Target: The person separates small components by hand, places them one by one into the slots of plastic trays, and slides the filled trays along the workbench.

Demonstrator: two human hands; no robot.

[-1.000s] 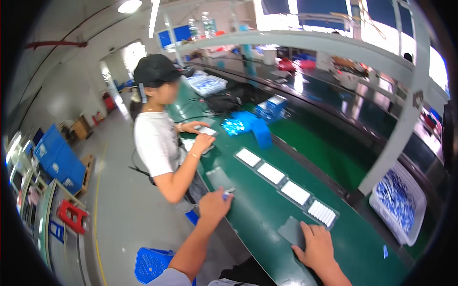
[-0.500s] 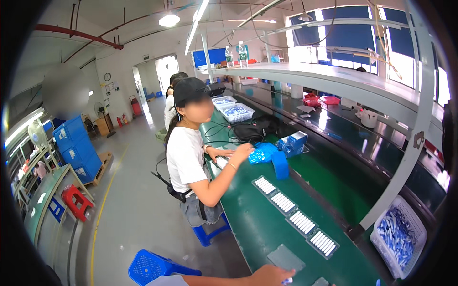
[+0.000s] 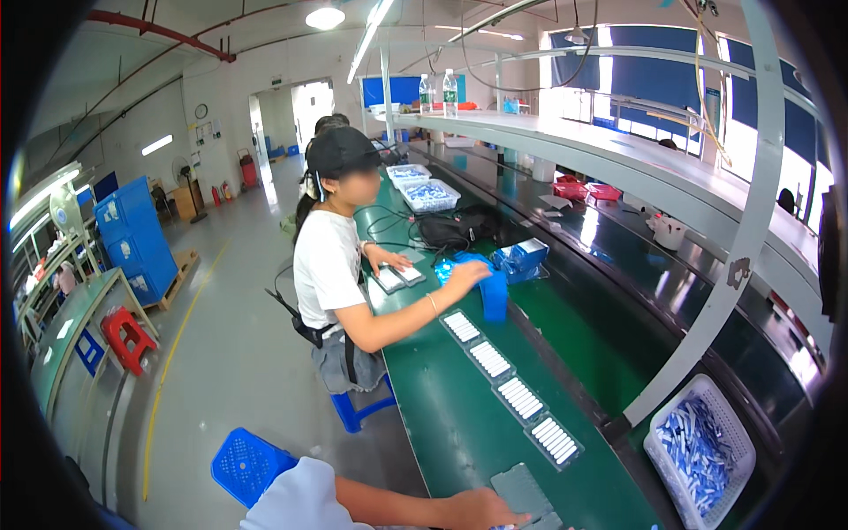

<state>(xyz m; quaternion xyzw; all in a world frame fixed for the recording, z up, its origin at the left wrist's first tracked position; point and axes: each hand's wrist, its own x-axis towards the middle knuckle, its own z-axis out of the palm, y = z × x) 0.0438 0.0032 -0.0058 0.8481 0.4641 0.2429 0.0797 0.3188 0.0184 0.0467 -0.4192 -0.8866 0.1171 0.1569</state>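
Note:
My left hand (image 3: 484,510) reaches in from the lower edge, its forearm in a light blue sleeve (image 3: 305,496). Its fingers are bent, and a small blue-and-white piece (image 3: 503,527) shows beneath them, partly cut off by the frame's edge. Fingertips overlap the edge of a grey plastic tray (image 3: 519,483) on the green tabletop (image 3: 433,424). Part of a second grey tray (image 3: 544,521) lies beside it. Beyond, a row of trays filled with white sticks (image 3: 519,398) runs away along the table. My right hand is not in view.
A co-worker (image 3: 331,256) in a black cap sits ahead, one hand on trays, the other by blue packaging (image 3: 495,296). A basket of blue-and-white pieces (image 3: 698,450) stands right, beside a slanted grey post (image 3: 698,318). A blue stool (image 3: 252,464) is at left.
The view has shifted, so the table and trays sit further left. My left hand has come onto the grey tray's edge. The co-worker's near arm has stretched toward the blue packaging.

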